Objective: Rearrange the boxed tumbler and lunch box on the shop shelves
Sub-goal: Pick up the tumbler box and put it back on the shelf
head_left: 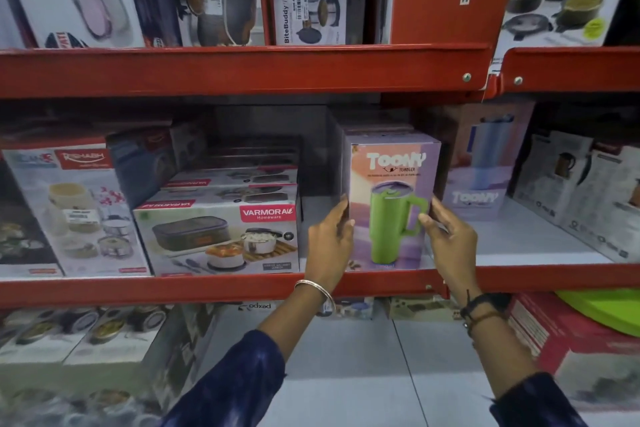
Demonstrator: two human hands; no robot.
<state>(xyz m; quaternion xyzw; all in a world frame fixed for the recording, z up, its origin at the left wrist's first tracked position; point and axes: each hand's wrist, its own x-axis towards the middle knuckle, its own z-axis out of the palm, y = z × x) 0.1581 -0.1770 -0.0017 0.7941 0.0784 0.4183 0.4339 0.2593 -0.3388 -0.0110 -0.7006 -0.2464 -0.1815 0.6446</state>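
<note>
A tall tumbler box [393, 184], pastel pink and purple with a green mug pictured on its front, stands upright at the front of the middle red shelf [214, 288]. My left hand [329, 239] grips its left side and my right hand [446, 236] grips its right side. To its left sits a stack of flat Varmora lunch boxes [221, 236], a narrow gap apart from the tumbler box. A second tumbler box [481, 166] with a blue tumbler pictured stands further back on the right.
A steel container set box [76, 208] stands left of the lunch boxes. Kettle boxes [581, 198] stand at the right of the shelf. The upper shelf [242, 69] carries cookware and lunch box cartons. Below are more boxes and a tiled floor [346, 374].
</note>
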